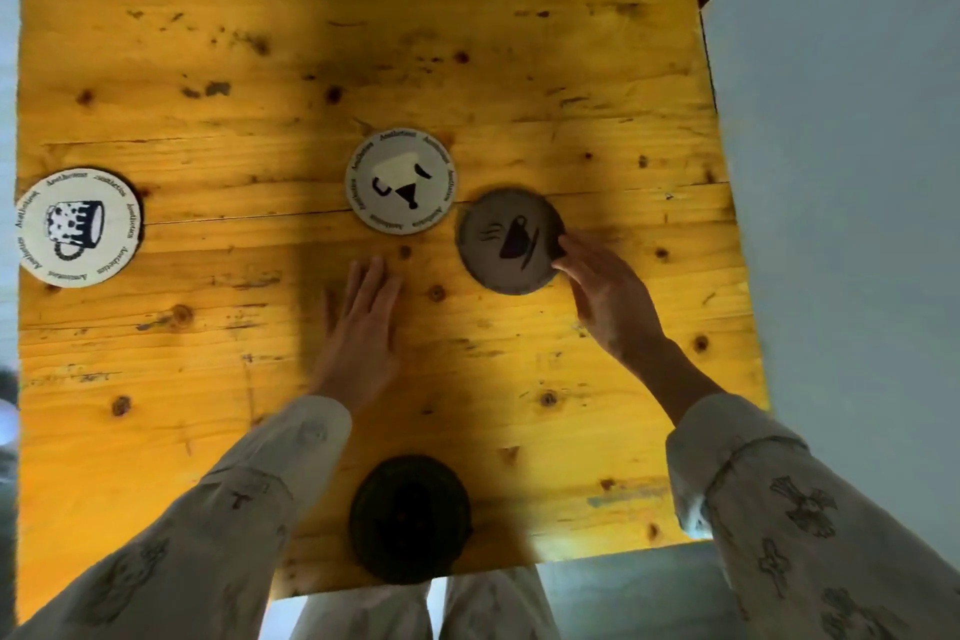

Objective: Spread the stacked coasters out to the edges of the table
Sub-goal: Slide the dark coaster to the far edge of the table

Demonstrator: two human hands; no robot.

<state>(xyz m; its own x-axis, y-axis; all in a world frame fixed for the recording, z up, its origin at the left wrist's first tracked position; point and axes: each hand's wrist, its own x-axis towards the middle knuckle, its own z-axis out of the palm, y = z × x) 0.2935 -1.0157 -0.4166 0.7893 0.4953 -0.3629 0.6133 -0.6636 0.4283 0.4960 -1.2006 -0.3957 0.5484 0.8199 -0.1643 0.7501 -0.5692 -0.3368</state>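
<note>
Head view, looking straight down on a yellow knotty wooden table (218, 379). Four round coasters in sight, all lying flat, none stacked.

Right hand (605, 296) reaches forward, fingers bent, fingertips (563, 252) touching the right rim of the shadowed cup coaster (506, 242). It looks like a light pinch on the edge, though a firm grasp can't be confirmed. That coaster sits just ahead-left of the right hand, dark cup print, motion-blurred.

Left hand (361, 327) is flat on the wood, palm down, fingers straight and together, holding nothing. It's blurred too.

Spilled-cup coaster (400, 181) lies just beyond the left fingertips, slightly to their right, between the two hands' reach. Pale face, ring of text round the rim, tipped cup graphic. Its lower right rim is very close to the shadowed cup coaster; touching or a thin gap, can't tell.

Spotted mug coaster (78, 227) is well off to the left of the left hand, right at the table's left edge, brightly lit, text ring and spotted mug print.

Dark coaster (409, 519) is behind both hands, between the two forearms, at the near table edge, in deep shadow, print unreadable.

Both arms wear pale sleeves (810, 509) with dark embroidered motifs. A pale panel (841, 172) stands along the table's side beyond the right hand.
</note>
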